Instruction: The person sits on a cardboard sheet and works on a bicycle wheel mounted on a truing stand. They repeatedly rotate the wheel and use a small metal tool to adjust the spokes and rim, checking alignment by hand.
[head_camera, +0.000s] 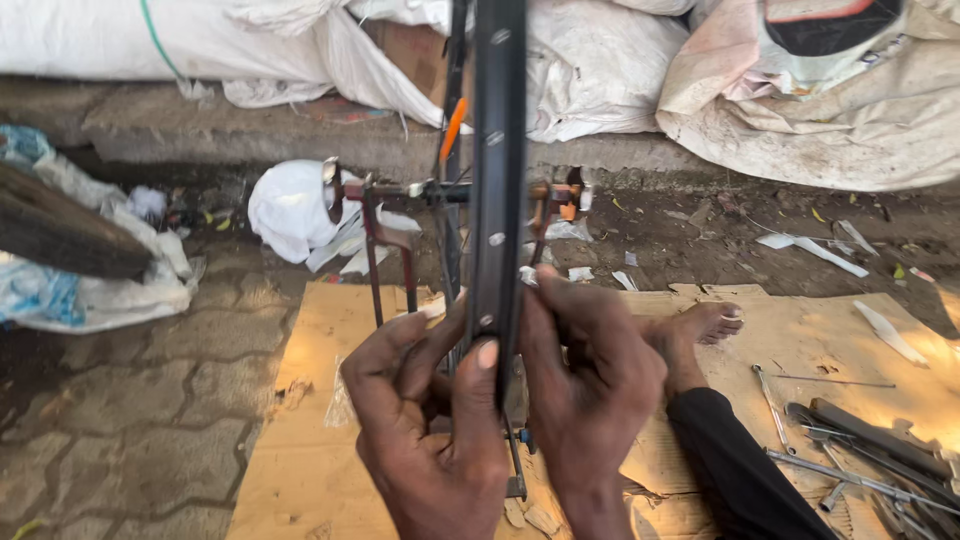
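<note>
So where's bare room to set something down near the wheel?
Bare cardboard lies left of the left hand, bordered by paving. More lies between the foot and the tools. Crowded: the tools at right, and the stand behind the rim.

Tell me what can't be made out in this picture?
Head view only:
- Black metal wheel rim: top cut off by the frame edge.
- Left hand and right hand: palms hidden, so their grip on the rim is unclear.
- Grey metal tools on brown cardboard sheet: cut off at the right edge.
</note>
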